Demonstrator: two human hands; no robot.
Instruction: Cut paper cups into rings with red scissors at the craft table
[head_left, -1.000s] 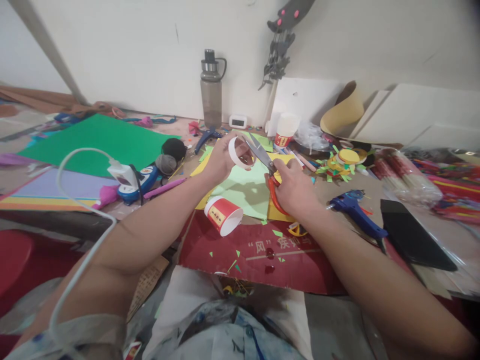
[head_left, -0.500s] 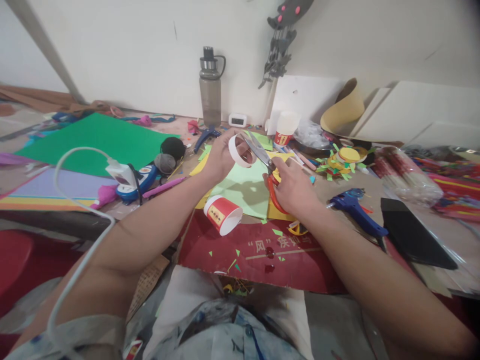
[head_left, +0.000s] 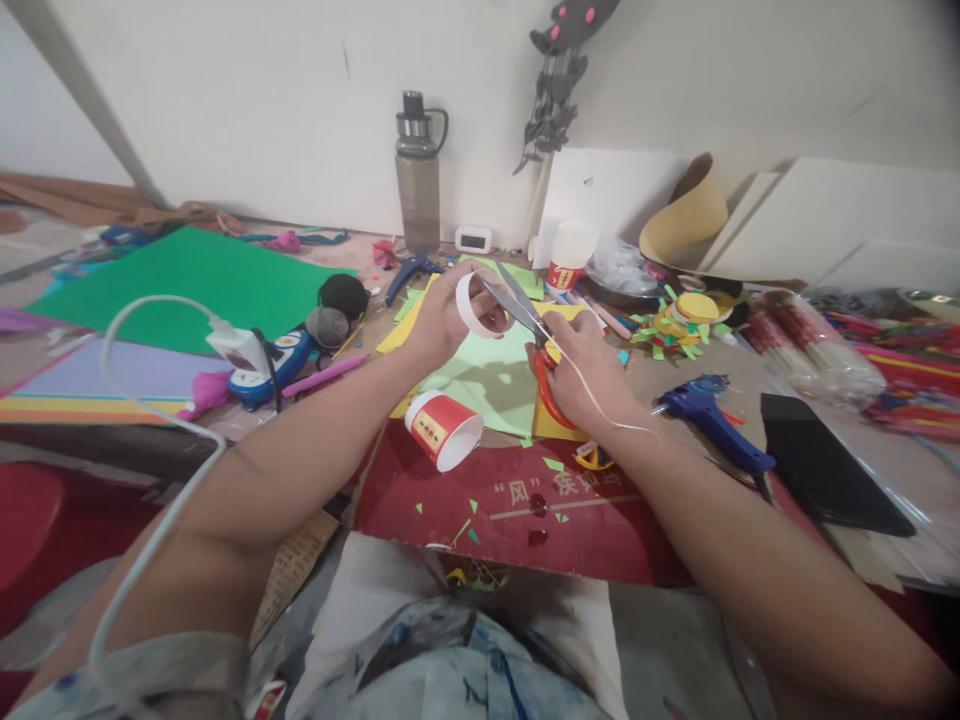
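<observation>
My left hand (head_left: 442,318) is closed on a white paper ring (head_left: 472,308), which looks like a band cut from a paper cup. In my right hand (head_left: 589,365) are scissors with orange-red handles (head_left: 549,395). Their blades (head_left: 516,300) are apart and reach to the ring's right edge. A thin white strip (head_left: 592,392) trails from near the scissors over my right wrist. Below the hands a red and white paper cup (head_left: 444,430) lies on its side. Light green paper (head_left: 487,380) is spread under the hands.
A blue glue gun (head_left: 712,425) and a black phone-like slab (head_left: 832,465) lie to the right. A grey bottle (head_left: 418,185) stands at the back. Another paper cup (head_left: 571,258) and a yellow-green paper craft (head_left: 686,320) are behind my right hand. A white cable (head_left: 161,520) crosses my left arm.
The scissor blades have spread wider at the ring. A thin white strip now hangs across my right hand and wrist. Both hands stay in nearly the same place.
</observation>
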